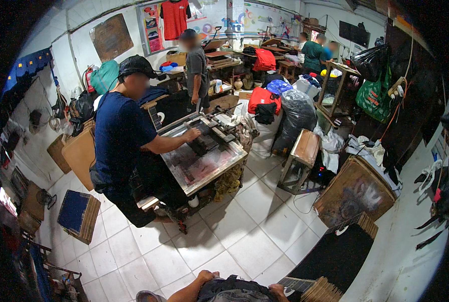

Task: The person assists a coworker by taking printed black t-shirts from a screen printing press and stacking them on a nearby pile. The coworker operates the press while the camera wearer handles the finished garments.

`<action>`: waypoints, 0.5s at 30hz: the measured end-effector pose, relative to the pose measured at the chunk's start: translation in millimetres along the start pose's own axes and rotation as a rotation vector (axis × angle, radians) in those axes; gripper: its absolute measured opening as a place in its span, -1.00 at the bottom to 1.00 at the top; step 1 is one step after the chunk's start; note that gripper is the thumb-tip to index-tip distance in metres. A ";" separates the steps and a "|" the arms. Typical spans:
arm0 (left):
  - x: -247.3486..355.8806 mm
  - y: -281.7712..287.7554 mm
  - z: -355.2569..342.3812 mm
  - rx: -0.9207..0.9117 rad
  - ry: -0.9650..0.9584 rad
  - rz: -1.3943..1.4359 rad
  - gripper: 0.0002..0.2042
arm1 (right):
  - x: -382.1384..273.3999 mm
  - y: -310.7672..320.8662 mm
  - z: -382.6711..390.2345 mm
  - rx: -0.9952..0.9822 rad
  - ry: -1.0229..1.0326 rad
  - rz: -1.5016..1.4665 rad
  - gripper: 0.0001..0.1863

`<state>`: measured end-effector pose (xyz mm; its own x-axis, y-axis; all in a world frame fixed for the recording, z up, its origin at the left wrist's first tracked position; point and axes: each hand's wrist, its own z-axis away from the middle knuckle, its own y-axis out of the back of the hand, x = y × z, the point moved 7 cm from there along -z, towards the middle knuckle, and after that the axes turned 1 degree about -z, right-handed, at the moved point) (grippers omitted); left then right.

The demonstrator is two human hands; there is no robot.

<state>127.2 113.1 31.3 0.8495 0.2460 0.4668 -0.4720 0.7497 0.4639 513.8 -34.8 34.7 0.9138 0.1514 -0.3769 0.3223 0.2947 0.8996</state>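
Note:
My left hand [208,277] is at the lower edge, fingers curled beside a dark bag or garment [237,288] at my waist; whether it holds anything is too small to make out. My right hand [277,292] shows partly at that garment's other side, its fingers unclear, next to a stack of wooden boards [312,292] with black fabric [330,259] laid over boards. Ahead, a person in a navy T-shirt [116,131] leans at a framed printing screen [204,168], their hand [191,135] on a dark tool on it.
Other people [194,70], [312,55] stand farther back. Bagged garments [295,121] and red cloth [262,100] pile at centre right. A small wooden stand [300,156] and leaning board [355,191] are at right. More boards [78,216] lie on the tiled floor [244,226] at left.

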 end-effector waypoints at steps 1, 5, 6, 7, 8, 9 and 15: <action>-0.4 -1.9 -4.1 -0.013 -0.044 -0.053 -0.51 | 2.7 -5.8 -0.5 -0.081 -0.057 0.038 -0.86; -11.3 -7.5 -16.4 -0.027 -0.076 -0.141 -0.47 | -2.8 -6.4 -2.3 -0.015 -0.027 -0.018 -0.84; -13.6 -7.4 -16.8 -0.027 -0.058 -0.126 -0.46 | -4.2 -4.3 -2.7 0.027 -0.017 -0.064 -0.84; -15.1 -6.7 -16.0 -0.027 -0.041 -0.111 -0.46 | -5.7 -1.6 -3.4 0.068 -0.008 -0.112 -0.83; -15.5 -5.6 -14.0 -0.027 -0.023 -0.096 -0.45 | -5.8 -7.5 -4.3 -0.025 -0.028 -0.052 -0.83; -14.2 -4.7 -11.4 -0.041 -0.020 -0.088 -0.44 | -6.0 -12.7 -6.0 -0.119 -0.049 0.008 -0.82; -7.3 6.3 1.6 -0.053 0.013 -0.043 -0.43 | -13.8 -5.4 -12.0 -0.114 -0.070 0.051 -0.82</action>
<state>117.7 115.0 32.0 0.8721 0.2205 0.4368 -0.4219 0.7911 0.4429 496.4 -27.1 32.4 0.9446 0.1045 -0.3112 0.2479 0.3944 0.8849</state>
